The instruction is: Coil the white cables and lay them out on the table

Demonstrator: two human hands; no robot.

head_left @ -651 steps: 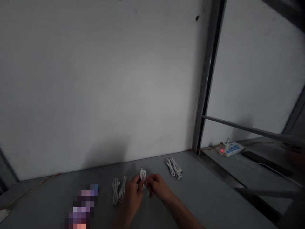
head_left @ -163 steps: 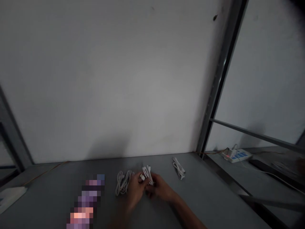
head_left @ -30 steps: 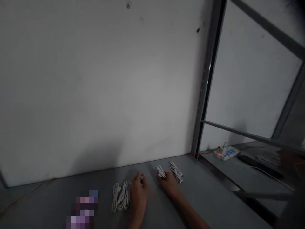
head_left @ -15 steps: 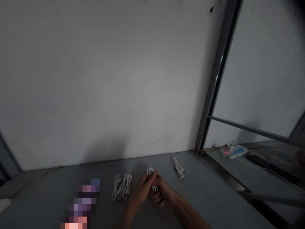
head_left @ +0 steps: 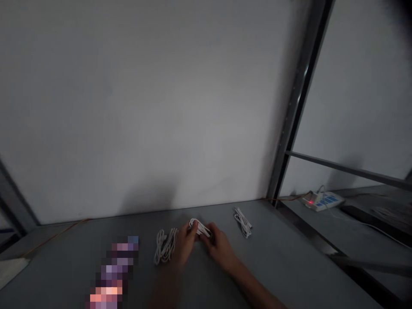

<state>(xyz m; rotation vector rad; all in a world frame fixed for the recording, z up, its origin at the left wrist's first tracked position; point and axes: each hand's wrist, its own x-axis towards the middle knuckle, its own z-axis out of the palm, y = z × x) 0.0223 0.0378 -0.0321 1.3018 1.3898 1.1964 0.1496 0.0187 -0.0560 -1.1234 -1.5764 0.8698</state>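
A looped white cable [head_left: 201,228] is stretched between my two hands, just above the grey tabletop [head_left: 206,283]. My left hand [head_left: 187,240] pinches one end of the loops, thumb on top. At the other end, the fingers of my right hand [head_left: 219,245] are closed around the bundle. Left of my hands lie white cable bundles [head_left: 160,246], partly covered by my left hand and wrist. Another white cable bundle [head_left: 243,223] rests on the table to the right, apart from my hand.
A pixelated patch [head_left: 112,274] hides something at the front left. Beyond the metal frame [head_left: 280,180] on the right, a power strip [head_left: 324,201] with a red light and a dark long object [head_left: 373,221] lie on the neighbouring surface. A pale wall [head_left: 161,107] closes off the back.
The held cable bundle has turned from upright to lying slantwise. My hands have moved apart to its two ends, with my left hand now covering part of the bundles beside it.
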